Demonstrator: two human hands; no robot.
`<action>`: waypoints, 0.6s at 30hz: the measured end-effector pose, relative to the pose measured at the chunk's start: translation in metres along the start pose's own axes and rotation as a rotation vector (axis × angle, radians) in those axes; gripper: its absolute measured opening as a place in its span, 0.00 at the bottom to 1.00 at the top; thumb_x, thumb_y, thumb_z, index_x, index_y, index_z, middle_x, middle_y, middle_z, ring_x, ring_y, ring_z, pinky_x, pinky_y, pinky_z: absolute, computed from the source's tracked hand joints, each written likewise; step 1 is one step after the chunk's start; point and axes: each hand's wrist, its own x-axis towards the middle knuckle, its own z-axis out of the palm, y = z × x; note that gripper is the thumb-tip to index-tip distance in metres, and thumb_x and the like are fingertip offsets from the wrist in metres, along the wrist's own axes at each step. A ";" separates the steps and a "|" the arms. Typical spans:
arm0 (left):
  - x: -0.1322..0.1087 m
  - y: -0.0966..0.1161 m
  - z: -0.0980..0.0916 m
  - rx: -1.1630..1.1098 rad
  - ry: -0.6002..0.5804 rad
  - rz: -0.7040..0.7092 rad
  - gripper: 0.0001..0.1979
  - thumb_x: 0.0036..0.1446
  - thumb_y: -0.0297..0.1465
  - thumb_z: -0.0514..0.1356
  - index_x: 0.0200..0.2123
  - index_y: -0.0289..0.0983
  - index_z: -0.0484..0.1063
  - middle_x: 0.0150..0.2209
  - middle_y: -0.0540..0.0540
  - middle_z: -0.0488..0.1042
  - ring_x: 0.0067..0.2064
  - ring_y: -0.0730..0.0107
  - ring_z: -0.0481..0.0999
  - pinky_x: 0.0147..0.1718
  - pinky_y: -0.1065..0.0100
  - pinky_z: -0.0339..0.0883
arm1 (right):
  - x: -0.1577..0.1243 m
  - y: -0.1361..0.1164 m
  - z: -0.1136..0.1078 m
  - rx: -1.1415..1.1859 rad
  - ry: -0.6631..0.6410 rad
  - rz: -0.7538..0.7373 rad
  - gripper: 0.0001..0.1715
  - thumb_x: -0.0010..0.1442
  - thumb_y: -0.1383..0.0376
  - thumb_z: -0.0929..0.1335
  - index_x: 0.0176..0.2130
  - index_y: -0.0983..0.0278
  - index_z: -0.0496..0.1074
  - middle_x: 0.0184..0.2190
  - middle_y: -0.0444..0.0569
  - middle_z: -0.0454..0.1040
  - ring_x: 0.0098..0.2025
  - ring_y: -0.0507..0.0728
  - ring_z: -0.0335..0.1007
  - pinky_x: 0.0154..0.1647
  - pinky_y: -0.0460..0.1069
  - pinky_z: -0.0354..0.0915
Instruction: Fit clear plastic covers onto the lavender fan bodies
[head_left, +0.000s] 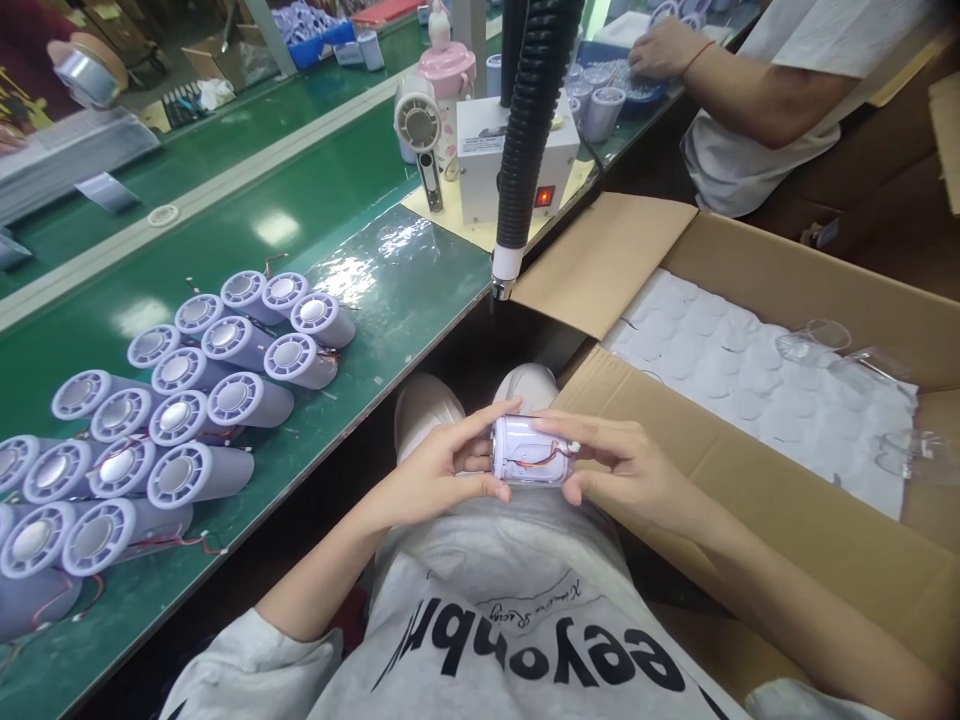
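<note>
Over my lap, a lavender cylindrical fan housing (531, 450) lies on its side between my two hands, with thin red and dark wires along it and a small white plug at its right end. A clear shiny layer seems to surround it. My left hand (457, 462) grips the left end, thumb below and fingers above. At the right end, my right hand (619, 455) holds it between thumb and fingers. Similar lavender fan housings (232, 400) stand in rows on the green workbench (390, 300) to the left, several trailing wires.
An open cardboard box (645, 420) on the right holds a white layer with round bumps (720, 350) and clear plastic cups (862, 370). A black flexible hose (525, 130) hangs before a white machine (472, 160) with a lit red switch. A co-worker's arm (750, 95) reaches in beyond.
</note>
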 end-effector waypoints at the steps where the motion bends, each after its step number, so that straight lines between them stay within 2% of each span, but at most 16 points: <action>1: 0.001 -0.002 0.000 -0.013 -0.005 -0.014 0.39 0.50 0.26 0.68 0.63 0.52 0.59 0.66 0.46 0.60 0.59 0.55 0.70 0.54 0.62 0.69 | 0.000 -0.001 0.000 -0.026 -0.007 -0.003 0.27 0.55 0.62 0.75 0.54 0.49 0.73 0.54 0.45 0.73 0.51 0.61 0.73 0.46 0.52 0.75; 4: 0.004 -0.010 -0.001 -0.045 -0.029 -0.007 0.40 0.50 0.25 0.68 0.63 0.52 0.58 0.65 0.45 0.61 0.57 0.55 0.72 0.52 0.62 0.71 | -0.001 -0.001 0.000 -0.084 -0.009 0.011 0.27 0.57 0.65 0.74 0.55 0.49 0.72 0.55 0.44 0.73 0.50 0.60 0.73 0.45 0.51 0.75; 7: 0.007 -0.016 -0.002 -0.029 -0.029 0.061 0.40 0.49 0.24 0.68 0.63 0.53 0.60 0.64 0.45 0.63 0.57 0.56 0.72 0.53 0.63 0.70 | -0.004 0.002 0.002 -0.099 -0.002 0.010 0.28 0.56 0.66 0.74 0.55 0.48 0.72 0.59 0.43 0.69 0.58 0.62 0.67 0.50 0.52 0.73; 9: 0.007 -0.017 -0.001 0.025 -0.004 0.135 0.39 0.49 0.23 0.68 0.61 0.53 0.61 0.64 0.45 0.62 0.59 0.57 0.70 0.55 0.63 0.69 | -0.006 0.003 0.002 -0.034 0.001 0.037 0.32 0.55 0.64 0.75 0.57 0.47 0.69 0.61 0.44 0.65 0.61 0.63 0.63 0.55 0.55 0.71; 12: 0.009 -0.016 0.004 0.075 0.051 0.261 0.40 0.48 0.22 0.68 0.61 0.52 0.61 0.63 0.45 0.63 0.62 0.57 0.66 0.57 0.62 0.66 | -0.006 -0.001 -0.001 0.185 0.034 0.131 0.43 0.53 0.57 0.77 0.63 0.48 0.61 0.64 0.48 0.60 0.61 0.64 0.63 0.57 0.58 0.68; 13: 0.009 -0.015 0.006 0.079 0.064 0.298 0.39 0.48 0.21 0.68 0.61 0.52 0.61 0.63 0.45 0.64 0.63 0.57 0.66 0.58 0.62 0.66 | -0.005 -0.004 -0.002 0.243 0.038 0.166 0.42 0.53 0.55 0.76 0.63 0.50 0.61 0.64 0.50 0.60 0.60 0.64 0.64 0.56 0.58 0.69; 15: 0.010 -0.013 0.008 0.096 0.074 0.351 0.36 0.51 0.21 0.66 0.60 0.52 0.61 0.62 0.45 0.64 0.63 0.60 0.65 0.59 0.62 0.64 | -0.004 -0.009 -0.004 0.288 0.028 0.214 0.34 0.57 0.54 0.74 0.60 0.55 0.65 0.61 0.54 0.65 0.58 0.64 0.67 0.55 0.58 0.70; 17: 0.009 -0.011 0.007 0.121 0.068 0.361 0.37 0.52 0.22 0.66 0.61 0.53 0.60 0.64 0.45 0.61 0.65 0.60 0.62 0.61 0.62 0.61 | -0.003 -0.014 -0.005 0.256 0.027 0.222 0.26 0.60 0.58 0.72 0.56 0.57 0.68 0.56 0.54 0.70 0.54 0.63 0.70 0.52 0.56 0.72; 18: 0.009 -0.010 0.006 0.130 0.072 0.343 0.40 0.49 0.24 0.68 0.62 0.53 0.58 0.66 0.46 0.57 0.65 0.59 0.60 0.62 0.61 0.59 | -0.004 -0.015 -0.005 0.218 0.039 0.199 0.25 0.60 0.60 0.73 0.55 0.57 0.68 0.55 0.53 0.71 0.53 0.62 0.71 0.51 0.56 0.72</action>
